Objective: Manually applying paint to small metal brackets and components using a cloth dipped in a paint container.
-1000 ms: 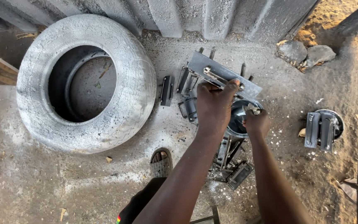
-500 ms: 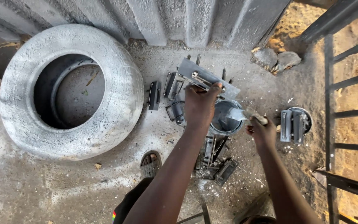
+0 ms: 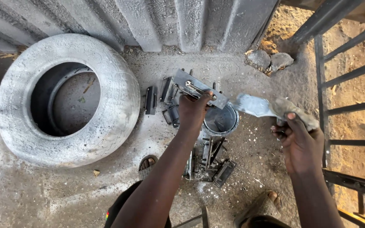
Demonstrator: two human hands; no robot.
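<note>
My left hand (image 3: 193,110) grips the near edge of a flat grey metal mould block (image 3: 197,88), holding it tilted above a small round metal pot (image 3: 221,121). My right hand (image 3: 297,141) is raised to the right of the pot and holds a dusty brush with a wide pale head (image 3: 258,106) pointing left toward the block. Below the pot lies a pile of dark metal mould parts (image 3: 210,158) on the ashy ground.
A large ash-coated tyre (image 3: 66,99) lies at the left. More metal pieces (image 3: 151,100) sit beside the block. A corrugated metal wall (image 3: 161,21) runs along the back, stones (image 3: 269,61) at its corner, and a dark metal railing (image 3: 351,109) stands at the right. My sandalled feet (image 3: 148,164) are below.
My right hand has lifted away from the pot to the right, bringing the brush up into view. My left hand stays on the metal block. The view has shifted left.
</note>
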